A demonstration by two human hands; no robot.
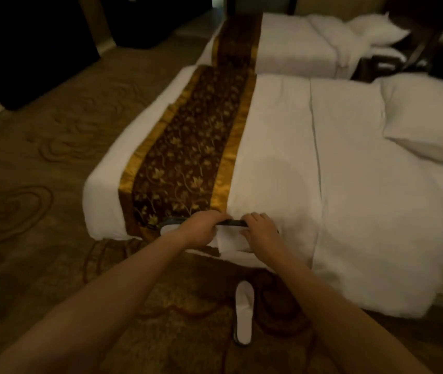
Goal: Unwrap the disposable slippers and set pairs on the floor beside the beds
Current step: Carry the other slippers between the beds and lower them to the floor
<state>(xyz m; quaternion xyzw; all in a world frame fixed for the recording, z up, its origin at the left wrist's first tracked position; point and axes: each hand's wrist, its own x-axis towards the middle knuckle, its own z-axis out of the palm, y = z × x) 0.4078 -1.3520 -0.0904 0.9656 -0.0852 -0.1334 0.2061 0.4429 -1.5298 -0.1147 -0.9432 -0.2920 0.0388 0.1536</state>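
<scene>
1. A white slipper (231,242) with a dark sole edge is held at the near edge of the near bed (349,211), over the bed's side, by both hands.
2. The left hand (200,229) is clenched on the slipper's left part, fingers curled over the dark edge.
3. The right hand (262,229) is closed on the slipper's right part, fingertips laid on top of the dark edge and thumb below on the white.
4. What seems to be a rounded white end is seen just left of the left hand; whether it belongs to the same slipper or a second one cannot be told.
5. No wrapper can be made out on the held slipper; the blur leaves it unclear.
6. One more white slipper (244,311) is seen on the carpet (39,225) beside the near bed, below the hands, lying lengthwise with one end pointed toward the bed. A dark edge is glimpsed at its lower end.
7. A brown and gold runner (188,157) is laid across the foot of the near bed, just left of the hands.
8. A pillow (425,120) is set at the head of the near bed.
9. A far bed (295,44), with a like runner, is seen beyond it.
</scene>
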